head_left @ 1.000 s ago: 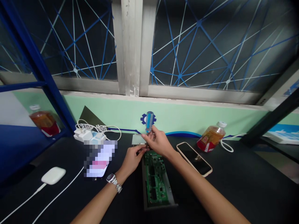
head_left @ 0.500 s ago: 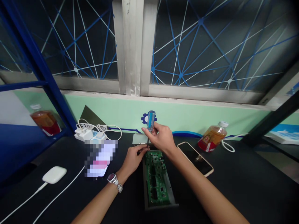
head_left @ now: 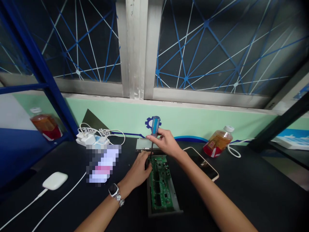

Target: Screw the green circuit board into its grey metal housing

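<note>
A green circuit board (head_left: 161, 187) lies lengthwise in a dark metal tray (head_left: 177, 199) on the black desk. My right hand (head_left: 166, 141) is closed around a screwdriver (head_left: 155, 125) with a clear blue handle. The screwdriver stands nearly upright, its shaft pointing down to the board's far left corner, where the tip is hard to make out. My left hand (head_left: 138, 169), with a watch (head_left: 115, 191) on the wrist, grips that corner, thumb over the board's left edge and fingers beside the shaft. A flat metal piece (head_left: 143, 144) lies just behind the board.
To the right lie a phone (head_left: 201, 162) and a drink bottle (head_left: 218, 141). At the left are a pixelated phone (head_left: 105, 166), a white power strip with plugs (head_left: 90, 138), a white rounded case (head_left: 55, 180) on a cable, and another bottle (head_left: 45, 124). A green wall stands behind.
My left hand has opened its pinch at the screwdriver's tip and moved slightly nearer, thumb now over the board's edge. The screwdriver in my right hand has shifted slightly left and down.
</note>
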Available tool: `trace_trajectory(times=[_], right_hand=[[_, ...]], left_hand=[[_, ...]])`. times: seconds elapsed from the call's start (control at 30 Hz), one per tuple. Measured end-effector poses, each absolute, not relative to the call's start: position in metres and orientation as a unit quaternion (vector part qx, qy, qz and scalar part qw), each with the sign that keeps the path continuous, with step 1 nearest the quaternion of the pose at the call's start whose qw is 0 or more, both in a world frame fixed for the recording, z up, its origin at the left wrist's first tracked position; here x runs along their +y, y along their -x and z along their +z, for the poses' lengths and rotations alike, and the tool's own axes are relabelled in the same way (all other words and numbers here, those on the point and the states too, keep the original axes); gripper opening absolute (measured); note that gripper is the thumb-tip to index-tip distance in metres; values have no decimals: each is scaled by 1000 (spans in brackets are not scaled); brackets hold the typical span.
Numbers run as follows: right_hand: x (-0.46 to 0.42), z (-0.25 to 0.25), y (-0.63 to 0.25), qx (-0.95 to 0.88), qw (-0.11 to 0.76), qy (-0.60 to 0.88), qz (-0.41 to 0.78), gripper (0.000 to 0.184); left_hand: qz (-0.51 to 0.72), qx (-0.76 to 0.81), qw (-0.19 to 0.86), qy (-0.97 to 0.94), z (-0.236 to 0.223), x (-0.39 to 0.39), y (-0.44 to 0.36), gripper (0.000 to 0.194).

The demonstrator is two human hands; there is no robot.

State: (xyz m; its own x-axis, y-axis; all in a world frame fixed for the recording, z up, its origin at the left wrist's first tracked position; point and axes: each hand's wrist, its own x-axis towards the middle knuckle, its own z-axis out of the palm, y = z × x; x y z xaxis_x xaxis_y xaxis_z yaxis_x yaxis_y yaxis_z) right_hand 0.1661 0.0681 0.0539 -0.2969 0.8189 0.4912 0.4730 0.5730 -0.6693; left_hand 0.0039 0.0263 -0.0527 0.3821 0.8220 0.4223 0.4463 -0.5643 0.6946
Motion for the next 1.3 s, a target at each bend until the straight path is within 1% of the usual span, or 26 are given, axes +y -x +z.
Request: trace_trajectory(times=[0.27,0.33,0.5,0.57,0.77,0.87,0.97,1.07,1.13,1.2,1.3], right_hand=[[69,60,-173,-772,394,368,335,35],[70,58,-173,-753,408,377,353,36],[74,50,-168,-679,495,408,357,40],[73,49,-167,-675,503,417,343,40],[67,54,-169,-723,469,417,289,33],[67,57,-171,-744,447,382,318,26],[67,57,-172,-749,426,352,366,25],[67,54,-168,-722,452,375,366,28],[67,50,-165,-683,492,404,359,35],[67,46,-162,-648,522,412,370,40],[68,46,-162,-649,527,386,390,35]], left_hand=[[394,400,247,-790,-55,29,-1,38],[396,400,250,-788,-55,28,-1,39],[396,405,254,-784,-55,28,-2,44],[399,407,255,-782,-56,28,-3,44],[402,401,259,-781,-57,28,-2,43],[402,404,256,-781,-59,28,-2,41],[404,405,253,-781,-62,30,-2,43],[403,405,252,-781,-63,30,-2,42],[401,406,252,-782,-62,30,-2,42],[398,405,252,-783,-61,29,-2,42],[397,404,254,-784,-58,28,-2,41]])
